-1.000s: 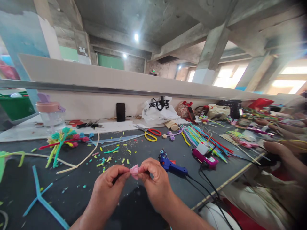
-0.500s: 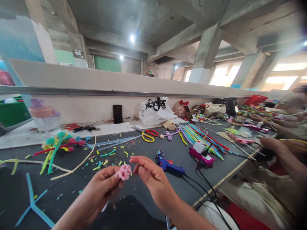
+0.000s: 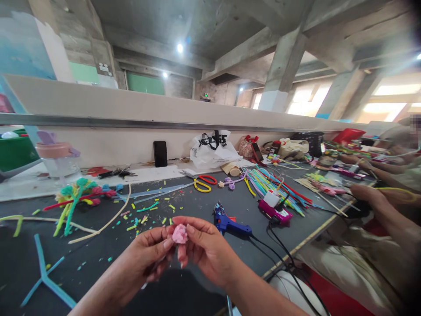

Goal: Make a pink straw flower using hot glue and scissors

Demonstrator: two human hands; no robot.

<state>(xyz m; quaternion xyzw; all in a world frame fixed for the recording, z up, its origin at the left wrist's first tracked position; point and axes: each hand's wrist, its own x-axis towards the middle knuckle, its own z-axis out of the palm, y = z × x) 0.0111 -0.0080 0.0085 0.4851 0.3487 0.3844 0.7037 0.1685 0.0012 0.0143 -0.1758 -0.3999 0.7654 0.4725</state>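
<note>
A small pink fuzzy flower (image 3: 180, 234) is held above the dark table, between both hands. My left hand (image 3: 149, 252) pinches it from the left. My right hand (image 3: 208, 250) has its thumb and fingers closed round its right side. Beyond my right hand lies a blue glue gun (image 3: 235, 226) with a black cable. Small green and yellow clippings (image 3: 144, 219) are scattered behind my left hand. Scissors with red and yellow handles (image 3: 202, 184) lie further back.
Coloured stems (image 3: 274, 188) and a purple power strip (image 3: 274, 213) are at the right, with other people's hands (image 3: 368, 195) beyond. Bundled fuzzy flowers (image 3: 75, 197) and blue stems (image 3: 44, 274) lie left. A bottle (image 3: 57, 153), a phone (image 3: 160, 153) and a white bag (image 3: 213, 149) stand behind.
My right hand has moved left and closed on the pink flower, where before it was apart from it. The flower has shifted slightly right and turned.
</note>
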